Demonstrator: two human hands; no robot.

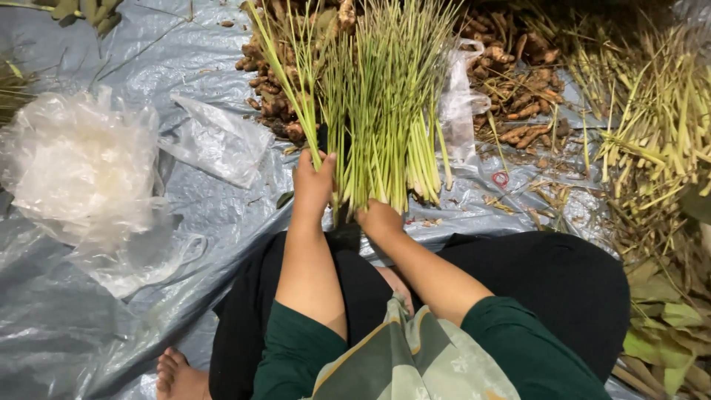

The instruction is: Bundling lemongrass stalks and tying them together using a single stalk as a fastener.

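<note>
Both hands grip one bundle of green stalks (pixel 385 111) standing on the tarp (pixel 207 89) before the knees: left hand (pixel 313 185) closed round the outer stems, right hand (pixel 379 220) cupping the base. Loose outer stalks could slide out and splay. Roots (pixel 518 96) crowd behind, trimmings (pixel 652 126) right; plastic bags (pixel 81 163) sit left, bare sheet between.

One view only, head-mounted, so we have no second view to overlap with. We look steeply down from above our own lap, facing forward over the knees to the tarp (pixel 222 215). Close range: forearms fill the lower centre, left hand (pixel 314 185) and right hand (pixel 379 219) sit mid-frame on the stalks (pixel 385 96). Top edge reaches the roots (pixel 518 89); a bare foot (pixel 178 374) shows at bottom left.
</note>
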